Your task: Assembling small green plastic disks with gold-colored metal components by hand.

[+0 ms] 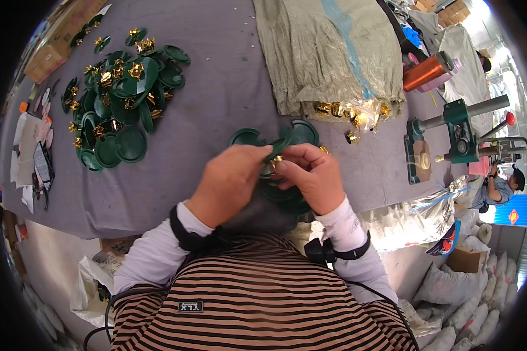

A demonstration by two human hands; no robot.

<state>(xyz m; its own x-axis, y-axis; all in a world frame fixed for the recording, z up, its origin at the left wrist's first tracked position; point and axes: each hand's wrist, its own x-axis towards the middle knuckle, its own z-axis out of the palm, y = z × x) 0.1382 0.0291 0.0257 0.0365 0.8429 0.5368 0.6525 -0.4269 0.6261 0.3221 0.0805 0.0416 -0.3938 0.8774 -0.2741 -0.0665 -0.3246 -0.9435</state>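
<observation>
Near the table's front edge, both my hands meet at one green round disc [279, 146], tilted on its edge. My left hand [228, 178] pinches its rim between thumb and fingers. My right hand [317, 175] is closed on a small gold crown-shaped piece [276, 160] against the disc's face; whether the two are joined I cannot tell. More green discs lie around and under my hands, one flat disc [304, 133] just beyond them. At the left rises a heap of green discs [130, 144], many with gold crown-shaped pieces [136, 71] on them.
A woven sack [310, 64] lies across the far side, gold pieces [334, 109] spilling from its mouth. To the right stand a green hand press [462, 131] with a red-knobbed lever and an orange bottle [424, 73]. Cardboard boxes [44, 61] line the far left edge. A person [500, 190] is in the right background.
</observation>
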